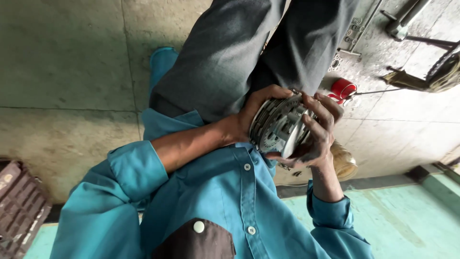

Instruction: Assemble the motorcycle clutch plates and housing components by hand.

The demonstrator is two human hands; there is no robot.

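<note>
Head view: two hands (287, 124), one clutch pack (279, 125)

Clutch pack (280, 127): I see only its face and part of its rim; my hands cover the rest.
Left hand (256, 112): my palm is hidden behind the disc stack.
Right hand (316, 134): fingertips too grimy to tell apart.
Red cap (343, 88): too small to tell its kind.
Brown crate (19, 206): cut by the left edge.
Chain part (443, 72): cut by the right edge.
</note>
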